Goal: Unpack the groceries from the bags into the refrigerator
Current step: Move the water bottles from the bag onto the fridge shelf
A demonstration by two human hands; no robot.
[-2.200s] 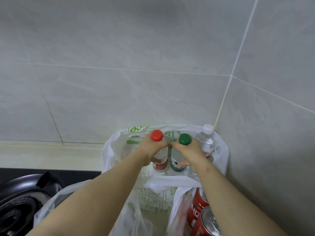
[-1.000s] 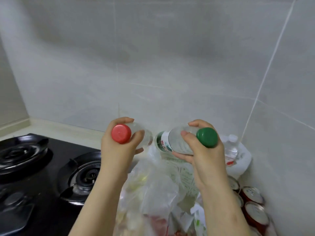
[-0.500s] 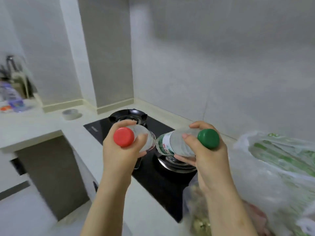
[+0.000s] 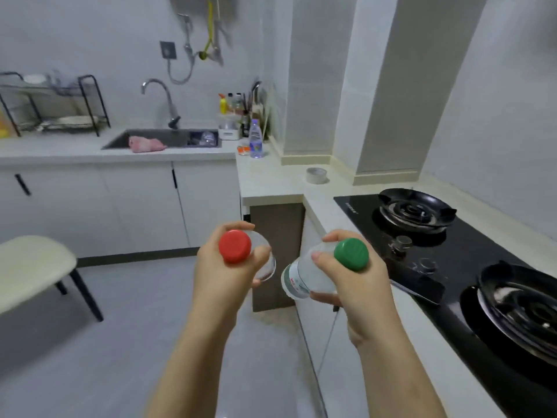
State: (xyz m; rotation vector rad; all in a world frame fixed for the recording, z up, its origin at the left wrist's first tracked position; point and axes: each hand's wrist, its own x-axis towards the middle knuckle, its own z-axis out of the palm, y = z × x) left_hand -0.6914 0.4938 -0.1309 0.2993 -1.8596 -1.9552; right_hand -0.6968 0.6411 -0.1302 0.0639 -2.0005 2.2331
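Head view: grey-tiled kitchen, white countertop (image 4: 271, 184) running in an L, pale floor (image 4: 126, 333) below. Both forearms reach forward at mid-frame, hands apart with a gap between them. Left hand (image 4: 223, 279) is wrapped around a clear bottle with a red cap (image 4: 235, 247), fingers curled over its shoulder, cap pointing back at the camera; label not readable. Right hand (image 4: 355, 285) grips a clear bottle with a green cap (image 4: 351, 254) just below the neck, thumb across the top, body tilted away and toward the left hand, green-edged label showing at its far end. The two bottles sit near each other but do not touch; both are held in the air, over the floor at the counter's edge. Right of the right hand: black gas hob (image 4: 446, 251) with two burners. Beyond the right hand, on the counter: roll of tape (image 4: 315, 175). Farther off, past both hands: small water bottle (image 4: 255, 138), sink (image 4: 180, 137) with a pink cloth (image 4: 146, 144) in it, curved tap (image 4: 159, 92), dish rack (image 4: 54, 107). Left of the left hand: cream stool (image 4: 33, 263) with dark legs.
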